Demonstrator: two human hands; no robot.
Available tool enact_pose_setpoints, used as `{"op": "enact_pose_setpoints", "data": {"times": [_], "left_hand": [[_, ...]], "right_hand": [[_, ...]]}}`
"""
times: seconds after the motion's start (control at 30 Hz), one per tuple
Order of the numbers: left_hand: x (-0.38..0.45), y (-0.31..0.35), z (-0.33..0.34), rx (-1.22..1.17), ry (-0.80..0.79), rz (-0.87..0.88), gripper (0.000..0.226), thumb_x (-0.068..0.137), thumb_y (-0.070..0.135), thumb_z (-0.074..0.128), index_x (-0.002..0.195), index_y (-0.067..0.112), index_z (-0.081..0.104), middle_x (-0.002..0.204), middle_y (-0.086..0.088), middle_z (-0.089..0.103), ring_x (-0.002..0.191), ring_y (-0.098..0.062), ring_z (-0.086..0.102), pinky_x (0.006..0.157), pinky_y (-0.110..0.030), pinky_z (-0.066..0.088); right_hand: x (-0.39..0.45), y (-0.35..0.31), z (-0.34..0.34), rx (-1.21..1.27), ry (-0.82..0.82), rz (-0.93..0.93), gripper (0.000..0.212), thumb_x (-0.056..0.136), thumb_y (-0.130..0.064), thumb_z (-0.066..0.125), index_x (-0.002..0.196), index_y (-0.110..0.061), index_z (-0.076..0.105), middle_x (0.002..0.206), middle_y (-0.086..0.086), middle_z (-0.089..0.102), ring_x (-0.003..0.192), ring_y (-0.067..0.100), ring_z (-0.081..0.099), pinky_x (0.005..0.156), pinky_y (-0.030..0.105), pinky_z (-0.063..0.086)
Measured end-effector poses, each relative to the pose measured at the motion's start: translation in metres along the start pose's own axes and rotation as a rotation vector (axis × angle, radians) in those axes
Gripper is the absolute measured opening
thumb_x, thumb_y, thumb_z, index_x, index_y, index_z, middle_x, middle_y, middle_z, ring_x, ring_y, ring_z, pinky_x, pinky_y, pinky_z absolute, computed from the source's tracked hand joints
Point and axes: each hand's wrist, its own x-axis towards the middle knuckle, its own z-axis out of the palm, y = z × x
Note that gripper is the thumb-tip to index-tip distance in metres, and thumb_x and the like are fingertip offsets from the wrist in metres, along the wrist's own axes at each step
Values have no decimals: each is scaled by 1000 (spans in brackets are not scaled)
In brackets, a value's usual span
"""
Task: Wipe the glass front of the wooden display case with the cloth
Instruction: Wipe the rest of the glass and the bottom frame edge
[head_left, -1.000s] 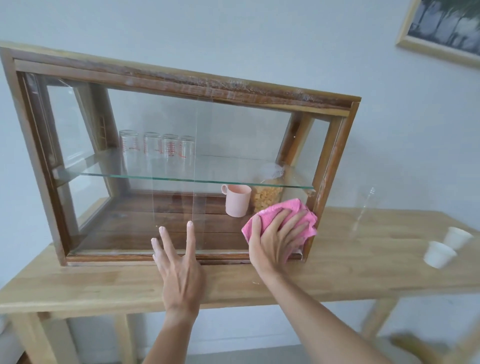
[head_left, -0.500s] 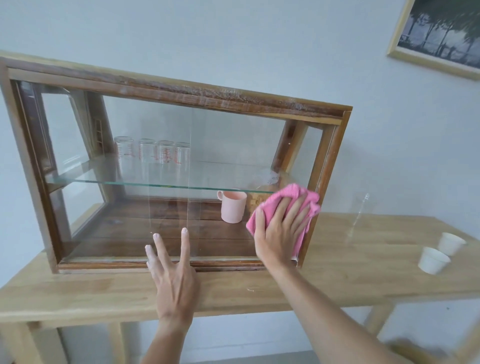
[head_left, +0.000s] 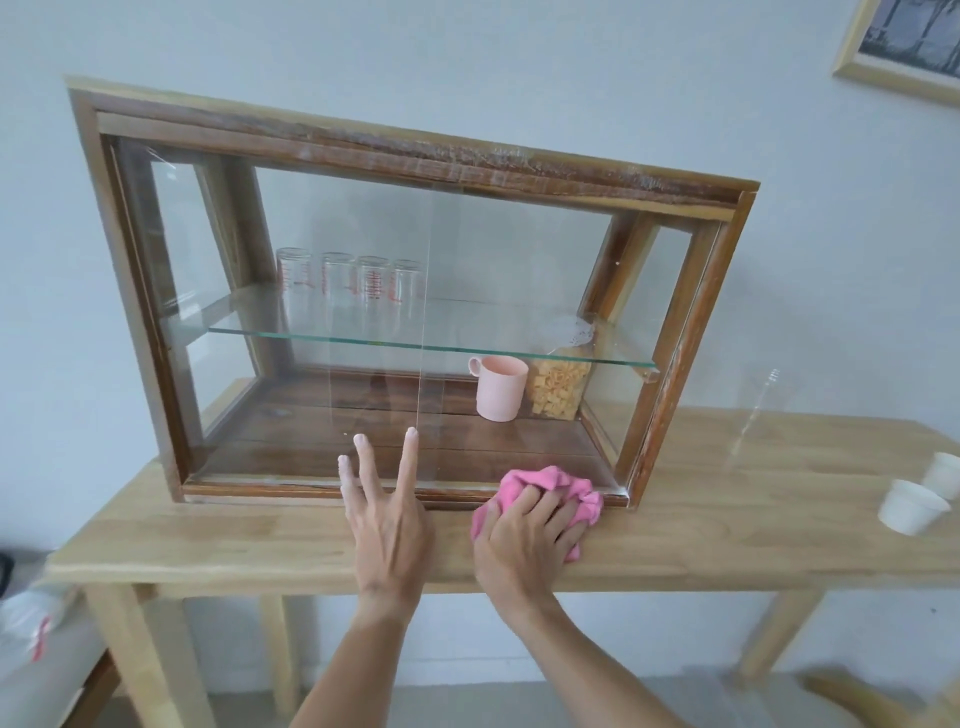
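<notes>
A wooden display case (head_left: 415, 148) with a glass front (head_left: 519, 249) stands on a light wooden table (head_left: 727, 525). My right hand (head_left: 524, 540) clutches a bunched pink cloth (head_left: 550, 486) at the bottom right of the glass, by the lower frame rail. My left hand (head_left: 387, 506) rests flat against the lower middle of the glass, fingers spread, near the vertical pane edge (head_left: 423, 332). It holds nothing.
Inside, several clear glasses (head_left: 348, 283) stand on a glass shelf (head_left: 431, 343); a pink mug (head_left: 498, 387) and a jar of yellow snacks (head_left: 558, 387) sit below. Two white cups (head_left: 911, 506) and a clear bottle (head_left: 756, 410) stand at the table's right. A framed picture (head_left: 904, 47) hangs top right.
My right hand went up the right side of the glass with the cloth, then came down to the bottom rail, the cloth now bunched. My left hand stayed on the glass.
</notes>
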Motion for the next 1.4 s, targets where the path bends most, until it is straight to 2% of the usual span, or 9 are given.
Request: {"op": "enact_pose_setpoints", "data": {"times": [0.1,0.23,0.43,0.57,0.73,0.83,1.07,1.23,1.4], "left_hand": [[2,-18,-7,-22,-6,81,83,76,-10,62,151,19,41,156,-31,27,146,-48,25,121,-54,24],[3,-59,-24,-40,21,104,71,70,-11,75,136,7,59,144,-29,45,129,-48,48,106,-60,45],[3,-108,-50,144,-80,-13,60,97,24,48,150,-2,36,158,-28,27,149,-43,23,121,-55,23],[4,-101,-53,136,-137,-133,63,104,24,37,157,2,13,166,-20,11,155,-32,10,125,-50,16],[7,-96,-58,115,-124,-143,59,102,14,31,157,0,14,165,-19,15,155,-30,12,126,-44,15],[12,-108,-64,139,-122,-152,59,101,10,30,155,-4,11,164,-24,12,155,-32,8,126,-40,11],[18,-108,-66,249,-178,-272,64,102,20,26,157,3,0,166,-16,7,155,-32,6,121,-53,15],[23,-119,-65,278,-243,-294,65,99,22,25,157,6,0,167,-15,1,155,-30,0,121,-59,12],[26,-123,-62,295,-246,-287,65,99,24,24,157,7,0,167,-14,1,155,-29,1,121,-59,14]], "right_hand": [[-25,-21,2,-10,44,-250,40,96,-34,58,120,-3,63,130,23,58,133,53,45,115,68,28],[-43,-53,4,8,7,-555,57,97,-37,48,146,-8,50,139,14,54,139,45,41,118,66,25],[-45,-87,13,8,-61,-829,49,98,-37,39,141,-16,52,139,10,49,131,38,41,117,62,21],[-48,-77,16,-12,3,-781,57,99,-45,39,144,-12,50,150,16,46,138,40,41,120,60,22],[-37,-45,16,-5,153,-317,74,89,-48,51,139,6,57,154,37,37,140,58,37,114,70,31],[-15,-37,13,6,183,-298,66,87,-44,70,128,8,64,153,41,35,137,64,35,107,78,32],[63,-87,-46,-101,509,-672,74,98,-55,51,159,-15,34,170,18,6,152,53,11,120,72,6],[75,-87,-43,-278,563,-922,73,102,-53,48,163,-23,22,173,7,8,157,41,0,123,65,-4],[60,-47,-1,-550,458,-1400,76,91,-32,64,160,-24,34,168,-4,22,155,26,26,127,52,-1]]}}
